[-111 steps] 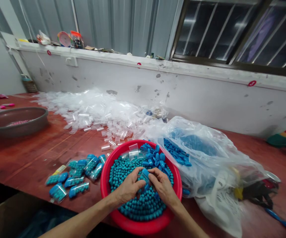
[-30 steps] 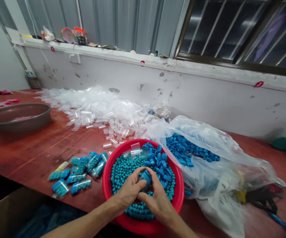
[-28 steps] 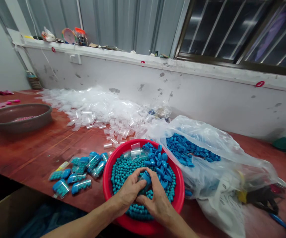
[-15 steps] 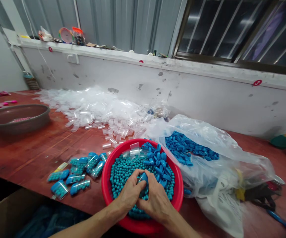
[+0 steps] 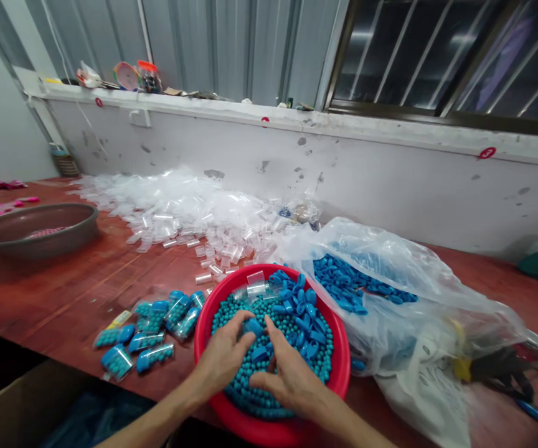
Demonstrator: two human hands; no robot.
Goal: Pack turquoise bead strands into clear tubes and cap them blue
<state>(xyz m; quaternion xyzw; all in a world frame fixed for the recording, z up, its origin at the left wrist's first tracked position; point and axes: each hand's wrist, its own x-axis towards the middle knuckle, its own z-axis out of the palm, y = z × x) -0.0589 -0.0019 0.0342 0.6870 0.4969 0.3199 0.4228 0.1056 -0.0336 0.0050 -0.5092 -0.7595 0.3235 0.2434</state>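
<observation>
A red basin [image 5: 344, 367] holds teal beads [image 5: 245, 395], with a heap of blue plastic caps [image 5: 304, 311] at its right side. My left hand [image 5: 222, 351] is over the basin's left part, thumb and fingers closed around a small container with a blue cap [image 5: 252, 326]; its body is mostly hidden by the hand. Just to the right, my right hand [image 5: 292, 376] hovers over the beads with thumb and fingers apart and nothing visible in it. Clear plastic sleeves [image 5: 256, 285] rest on the beads at the far rim.
Filled blue-capped containers [image 5: 154, 317] lie left of the basin. Behind it spreads a pile of clear sleeves [image 5: 180, 205]. A plastic bag [image 5: 451, 298] of blue caps stands at right. A brown basin [image 5: 40, 249] sits far left on the red table [image 5: 124, 267].
My hands have moved apart; the right hand has let go of the blue-capped container and opened. The left hand has shifted left with it. The view has tilted slightly.
</observation>
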